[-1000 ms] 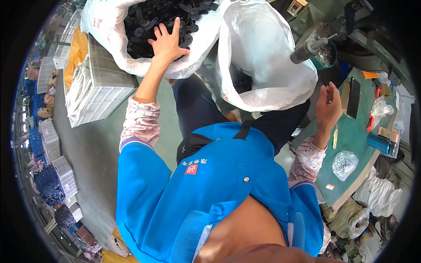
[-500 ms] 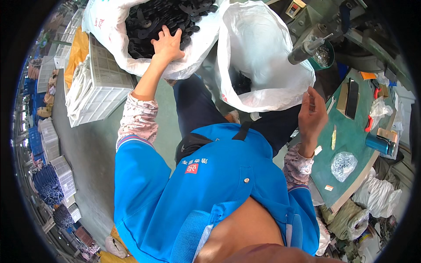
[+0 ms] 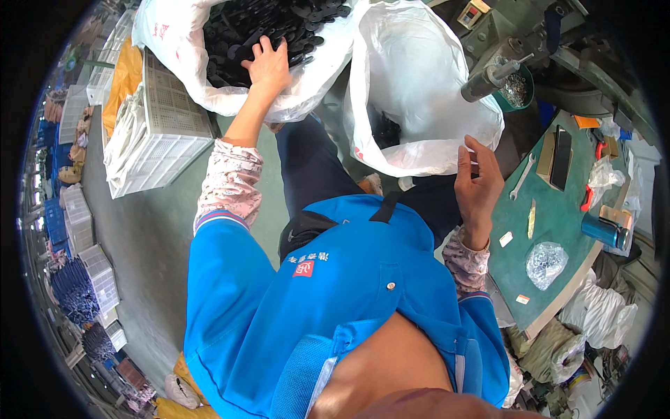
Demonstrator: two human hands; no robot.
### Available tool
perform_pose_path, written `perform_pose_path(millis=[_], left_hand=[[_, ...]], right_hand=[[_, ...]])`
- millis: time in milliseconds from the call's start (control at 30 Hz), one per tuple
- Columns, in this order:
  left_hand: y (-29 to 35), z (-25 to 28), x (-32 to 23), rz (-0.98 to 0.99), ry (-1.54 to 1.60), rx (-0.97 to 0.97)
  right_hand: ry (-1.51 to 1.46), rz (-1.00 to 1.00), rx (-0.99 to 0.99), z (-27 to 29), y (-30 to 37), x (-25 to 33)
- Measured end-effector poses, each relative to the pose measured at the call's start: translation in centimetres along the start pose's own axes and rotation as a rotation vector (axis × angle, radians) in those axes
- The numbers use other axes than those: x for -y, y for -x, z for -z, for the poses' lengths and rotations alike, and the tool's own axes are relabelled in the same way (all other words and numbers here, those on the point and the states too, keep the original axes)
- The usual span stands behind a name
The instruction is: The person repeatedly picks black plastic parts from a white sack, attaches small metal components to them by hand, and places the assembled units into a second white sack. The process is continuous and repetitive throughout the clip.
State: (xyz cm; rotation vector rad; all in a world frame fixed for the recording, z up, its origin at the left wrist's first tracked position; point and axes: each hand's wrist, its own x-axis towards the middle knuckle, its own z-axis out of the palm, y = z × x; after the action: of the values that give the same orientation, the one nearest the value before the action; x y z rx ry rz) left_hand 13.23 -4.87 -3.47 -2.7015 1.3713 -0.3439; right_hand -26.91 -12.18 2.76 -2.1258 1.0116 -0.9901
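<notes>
My left hand (image 3: 269, 66) rests with fingers spread on a heap of flat black parts with rounded ends (image 3: 234, 47), inside a white plastic sack (image 3: 293, 105) at the upper left. No part is gripped between those fingers. Beside that sack stands a second white bag (image 3: 412, 162), its mouth wide, with a few black pieces (image 3: 385, 130) low inside. My right hand (image 3: 480, 183) hovers at this bag's near right rim, thumb and fingers apart, and I see nothing held in it.
A green-topped bench (image 3: 502, 269) on the right carries a wrench (image 3: 522, 177), a phone-like black slab (image 3: 560, 159), a clear bag of small parts (image 3: 546, 265) and a blue flask (image 3: 604, 230). Machine metalwork (image 3: 488, 80) juts in near a green tub (image 3: 516, 94). White crates (image 3: 164, 133) stand left.
My right hand has moved left and inward along the bag's rim, its fingers spreading. My left hand has shifted slightly upward over the black parts.
</notes>
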Motion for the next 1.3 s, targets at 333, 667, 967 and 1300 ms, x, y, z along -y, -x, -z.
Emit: perform_pose_path(millis=[333, 667, 967, 1300], left_hand=[[2.3, -0.3, 0.3, -0.188, -0.014, -0.145], [-1.5, 0.5, -0.7, -0.085, -0.094, -0.029], [1.1, 2.0, 0.8, -0.158, 0.053, -0.019], [0.7, 3.4, 2.0, -0.151, 0.142, 0.052]], right_hand=[[0.013, -0.029, 0.025, -0.2, 0.9, -0.4], [-0.026, 0.018, 0.055, -1.0, 0.7, 0.1], [0.017, -0.012, 0.071, 0.1, 1.4, -0.8], [-0.012, 0.031, 0.082, -0.3, 1.4, -1.0]])
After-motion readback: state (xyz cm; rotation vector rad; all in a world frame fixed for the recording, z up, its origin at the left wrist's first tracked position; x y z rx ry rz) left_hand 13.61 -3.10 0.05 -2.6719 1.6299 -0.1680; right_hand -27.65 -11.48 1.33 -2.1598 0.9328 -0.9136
